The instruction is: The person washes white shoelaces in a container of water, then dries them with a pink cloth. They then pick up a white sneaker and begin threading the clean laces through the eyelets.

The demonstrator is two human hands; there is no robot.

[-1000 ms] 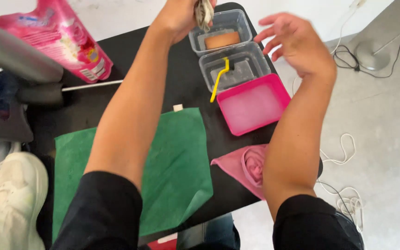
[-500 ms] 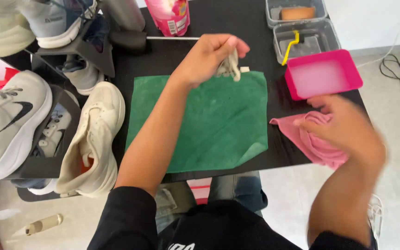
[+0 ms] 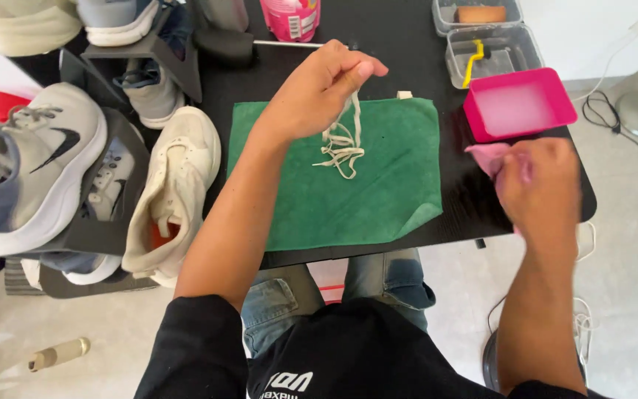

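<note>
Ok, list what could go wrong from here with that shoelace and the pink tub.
1. The left hand pinches only the top of the shoelace; its lower end is bunching on the green cloth and may tangle.
2. The right hand, blurred and gripping the pink cloth, is close to the pink tub of cloudy liquid and might knock it.
3. That tub sits near the black table edge, so a spill could reach the cables on the floor.
</note>
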